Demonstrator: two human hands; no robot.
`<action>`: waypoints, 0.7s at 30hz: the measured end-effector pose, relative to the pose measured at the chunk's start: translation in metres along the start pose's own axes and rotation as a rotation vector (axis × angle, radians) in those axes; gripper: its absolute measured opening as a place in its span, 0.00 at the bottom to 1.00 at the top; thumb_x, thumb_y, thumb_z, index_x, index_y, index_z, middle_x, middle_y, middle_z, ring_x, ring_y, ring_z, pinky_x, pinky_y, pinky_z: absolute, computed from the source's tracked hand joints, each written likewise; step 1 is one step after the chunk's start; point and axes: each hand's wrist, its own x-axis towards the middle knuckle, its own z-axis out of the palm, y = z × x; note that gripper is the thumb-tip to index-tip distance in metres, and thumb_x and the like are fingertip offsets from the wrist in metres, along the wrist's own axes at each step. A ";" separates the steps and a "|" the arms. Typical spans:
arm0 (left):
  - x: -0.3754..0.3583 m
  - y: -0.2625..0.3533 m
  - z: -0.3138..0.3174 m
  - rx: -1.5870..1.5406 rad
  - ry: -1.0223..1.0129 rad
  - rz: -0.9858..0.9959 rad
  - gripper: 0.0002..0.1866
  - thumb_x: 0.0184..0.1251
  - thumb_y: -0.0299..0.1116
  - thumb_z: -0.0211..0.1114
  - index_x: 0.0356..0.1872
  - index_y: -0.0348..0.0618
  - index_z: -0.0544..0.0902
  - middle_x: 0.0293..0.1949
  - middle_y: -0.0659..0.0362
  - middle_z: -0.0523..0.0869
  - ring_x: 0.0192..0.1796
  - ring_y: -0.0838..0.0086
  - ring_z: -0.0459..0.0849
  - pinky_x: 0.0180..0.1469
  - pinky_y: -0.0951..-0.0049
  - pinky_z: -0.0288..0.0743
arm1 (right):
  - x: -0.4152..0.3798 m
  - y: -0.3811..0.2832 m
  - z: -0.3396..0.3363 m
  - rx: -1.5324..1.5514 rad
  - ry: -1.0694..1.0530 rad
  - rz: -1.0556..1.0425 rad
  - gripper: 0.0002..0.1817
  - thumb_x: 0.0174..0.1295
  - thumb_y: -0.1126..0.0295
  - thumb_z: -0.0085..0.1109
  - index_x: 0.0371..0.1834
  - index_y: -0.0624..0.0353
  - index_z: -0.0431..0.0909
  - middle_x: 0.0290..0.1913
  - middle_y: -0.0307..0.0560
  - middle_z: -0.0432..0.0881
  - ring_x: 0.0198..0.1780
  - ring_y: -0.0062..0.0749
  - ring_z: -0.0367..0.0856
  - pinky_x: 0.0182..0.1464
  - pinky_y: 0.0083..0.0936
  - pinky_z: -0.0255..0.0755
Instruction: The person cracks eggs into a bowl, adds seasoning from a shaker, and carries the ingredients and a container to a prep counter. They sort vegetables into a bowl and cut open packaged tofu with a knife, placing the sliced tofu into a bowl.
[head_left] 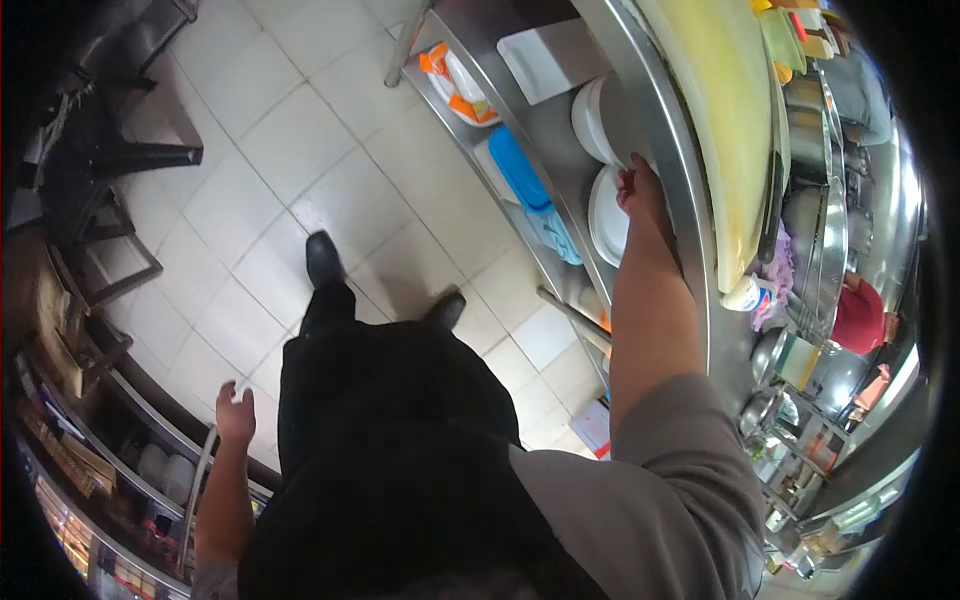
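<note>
My right hand (641, 192) reaches onto the shelf beneath the steel counter. Its fingers are curled in between two white round dishes, and whether they grip a rim is hidden. The upper white dish (592, 122) touches or nearly touches the thumb side. Beside the fingers and forearm lies the lower white dish (606, 215), partly covered by my arm. My left hand (236, 415) hangs low at my other side above the tiled floor, fingers apart and loosely bent, near a metal rail.
A yellowed cutting board (735, 130) lies on the steel counter, with a knife (771, 210) at its edge. The shelves hold a white rectangular tray (545, 60) and a blue-lidded container (520, 170). Dark stools (110, 160) stand on the left. A person in a red top (858, 315) is across the counter.
</note>
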 end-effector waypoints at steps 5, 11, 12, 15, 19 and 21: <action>0.007 -0.017 -0.021 0.071 -0.015 -0.106 0.27 0.66 0.41 0.66 0.62 0.38 0.75 0.57 0.42 0.80 0.60 0.52 0.79 0.64 0.56 0.72 | 0.005 0.002 0.014 -0.003 0.111 0.082 0.17 0.65 0.57 0.60 0.22 0.46 0.68 0.15 0.33 0.67 0.12 0.21 0.65 0.14 0.18 0.48; 0.033 0.042 -0.038 -0.058 -0.056 0.000 0.27 0.67 0.38 0.65 0.64 0.35 0.74 0.57 0.40 0.79 0.50 0.57 0.86 0.55 0.62 0.79 | -0.013 -0.002 0.017 -0.107 0.113 -0.082 0.13 0.66 0.60 0.57 0.25 0.48 0.68 0.15 0.35 0.66 0.13 0.20 0.65 0.16 0.18 0.51; 0.037 0.050 -0.039 -0.073 -0.063 0.015 0.28 0.67 0.38 0.65 0.64 0.34 0.73 0.57 0.40 0.79 0.48 0.58 0.86 0.53 0.63 0.79 | -0.041 -0.012 0.029 -0.135 0.155 -0.111 0.12 0.67 0.60 0.57 0.27 0.49 0.69 0.15 0.35 0.66 0.13 0.20 0.65 0.16 0.19 0.51; 0.046 0.056 -0.038 -0.111 -0.079 0.051 0.28 0.67 0.38 0.65 0.65 0.34 0.73 0.57 0.40 0.79 0.45 0.60 0.87 0.52 0.63 0.80 | -0.065 -0.025 0.037 -0.205 0.183 -0.181 0.11 0.69 0.57 0.55 0.33 0.51 0.73 0.19 0.38 0.69 0.15 0.22 0.68 0.17 0.23 0.56; 0.050 0.049 -0.038 -0.096 -0.084 0.071 0.27 0.67 0.38 0.66 0.63 0.35 0.75 0.56 0.42 0.80 0.46 0.59 0.87 0.53 0.63 0.79 | -0.049 -0.012 0.029 -0.259 0.149 -0.231 0.12 0.68 0.56 0.55 0.34 0.52 0.73 0.20 0.40 0.71 0.17 0.25 0.69 0.19 0.24 0.58; 0.052 0.043 -0.039 -0.056 -0.090 0.063 0.25 0.67 0.38 0.66 0.62 0.36 0.76 0.55 0.43 0.82 0.48 0.58 0.86 0.53 0.62 0.79 | -0.045 -0.009 0.022 -0.276 0.143 -0.251 0.13 0.68 0.56 0.55 0.34 0.52 0.74 0.20 0.41 0.71 0.18 0.26 0.70 0.20 0.25 0.59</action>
